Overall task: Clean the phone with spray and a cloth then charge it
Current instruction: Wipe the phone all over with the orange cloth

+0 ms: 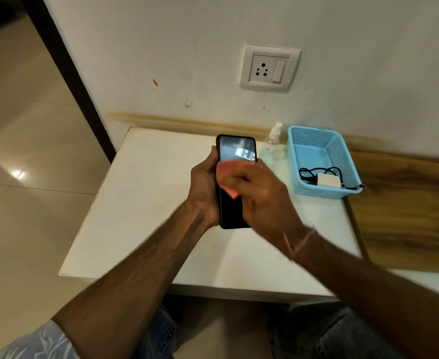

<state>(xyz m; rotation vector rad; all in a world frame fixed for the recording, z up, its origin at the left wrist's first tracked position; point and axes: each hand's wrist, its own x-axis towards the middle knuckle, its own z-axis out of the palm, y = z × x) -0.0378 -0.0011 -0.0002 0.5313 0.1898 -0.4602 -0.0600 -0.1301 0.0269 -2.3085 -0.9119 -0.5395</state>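
A spray bottle (274, 141) and a blue basket (342, 156) holding a charger (327, 180) stand on the white worktop (145, 203). The left hand (204, 189) has its grip closed round the phone (235, 177); the right hand (258, 196) presses a pink cloth (226, 181) onto its screen.

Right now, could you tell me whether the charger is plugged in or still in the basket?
In the basket: the charger lies inside it; the wall socket is empty.

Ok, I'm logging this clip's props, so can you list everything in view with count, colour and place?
black slab smartphone: one, black, held above the table
pink wiping cloth: one, pink, pressed on the phone screen
clear plastic spray bottle: one, clear with white nozzle, table's back, left of basket
light blue perforated plastic basket: one, blue, table's back right
white charger plug with black cable: one, inside basket
white wall socket with switch: one, wall above table
white rectangular table: one
left hand: grips phone's side
right hand: presses cloth, blurred
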